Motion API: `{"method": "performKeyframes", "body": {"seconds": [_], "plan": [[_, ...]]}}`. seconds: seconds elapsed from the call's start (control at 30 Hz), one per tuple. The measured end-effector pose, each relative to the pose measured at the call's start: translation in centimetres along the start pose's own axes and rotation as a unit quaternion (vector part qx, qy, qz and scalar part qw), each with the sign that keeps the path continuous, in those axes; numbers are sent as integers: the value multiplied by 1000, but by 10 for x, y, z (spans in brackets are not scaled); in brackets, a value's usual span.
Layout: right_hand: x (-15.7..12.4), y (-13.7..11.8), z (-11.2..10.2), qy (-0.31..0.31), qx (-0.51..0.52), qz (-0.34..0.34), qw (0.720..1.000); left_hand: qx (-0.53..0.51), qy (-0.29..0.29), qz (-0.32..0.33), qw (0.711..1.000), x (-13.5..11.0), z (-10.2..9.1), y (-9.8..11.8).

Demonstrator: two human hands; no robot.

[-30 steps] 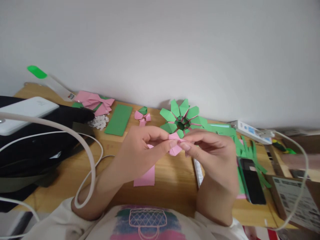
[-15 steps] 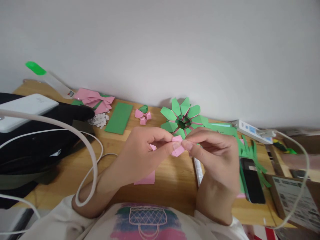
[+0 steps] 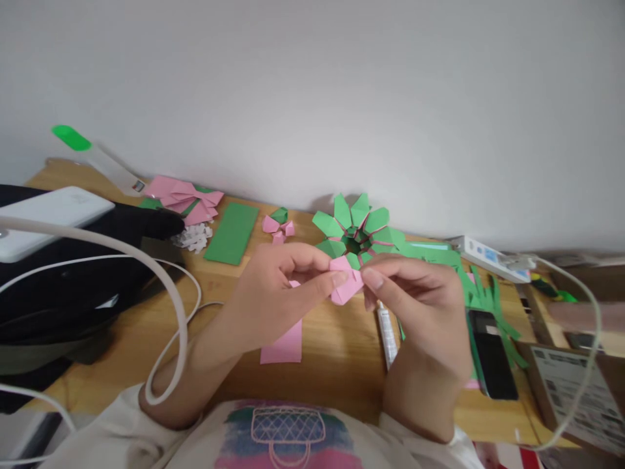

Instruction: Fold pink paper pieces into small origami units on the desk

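Between my two hands is a small piece of folded pink paper point(image 3: 346, 291), held above the table. My left hand point(image 3: 283, 303) pinches its left side between thumb and fingers. At its right edge, the thumb and finger of my right hand point(image 3: 417, 309) are closed on it. Beyond the hands lies a ring of folded green paper petals point(image 3: 361, 215) with pink edges. A pink paper sheet point(image 3: 282, 345) lies below my left hand, partly covered by it. Beside my right hand rests a white tube point(image 3: 387, 332).
Left of the ring are small folded pink pieces point(image 3: 278, 228), a green paper stack point(image 3: 232, 233) and pink folded sheets point(image 3: 185, 195). A phone point(image 3: 492, 355) and power strip point(image 3: 491, 257) lie right. A white cable point(image 3: 178, 326) loops over my left forearm.
The folded pink paper has turned slightly and shows more of its surface. My right fingers have shifted a little toward its right edge. My left hand keeps its pinch.
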State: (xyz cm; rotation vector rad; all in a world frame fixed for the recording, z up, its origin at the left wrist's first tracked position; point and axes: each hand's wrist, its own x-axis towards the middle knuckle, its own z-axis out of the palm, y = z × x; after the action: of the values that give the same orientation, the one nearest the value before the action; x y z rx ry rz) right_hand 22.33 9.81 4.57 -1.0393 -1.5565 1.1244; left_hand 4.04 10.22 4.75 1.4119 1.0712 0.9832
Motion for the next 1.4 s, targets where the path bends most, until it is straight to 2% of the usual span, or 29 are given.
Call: {"method": "performKeyframes", "body": {"seconds": [0.1, 0.17, 0.3, 0.47, 0.67, 0.87, 1.1, 1.4], "plan": [[0, 0, 1, 11, -29, -13, 999, 2, 17, 33, 999, 0, 2, -3], [-1, 1, 3, 24, -30, -15, 999, 34, 45, 93, 994, 0, 4, -5], [-1, 1, 4, 34, -10, -3, 999, 124, 80, 223, 964, -2, 4, -7], [-3, 0, 3, 16, 1, -16, 1000, 128, 85, 265, 952, -6, 6, -6], [-5, -2, 3, 27, -31, -65, 997, 116, 86, 226, 963, -7, 6, -5], [-7, -5, 4, 28, -42, -80, 995, 37, 51, 167, 984, -8, 6, -4], [-7, -4, 3, 25, -44, -69, 996, -31, 24, 114, 993, -7, 6, -1], [-8, -4, 3, 22, -40, -62, 997, -34, 23, 74, 996, -7, 5, 3]]}}
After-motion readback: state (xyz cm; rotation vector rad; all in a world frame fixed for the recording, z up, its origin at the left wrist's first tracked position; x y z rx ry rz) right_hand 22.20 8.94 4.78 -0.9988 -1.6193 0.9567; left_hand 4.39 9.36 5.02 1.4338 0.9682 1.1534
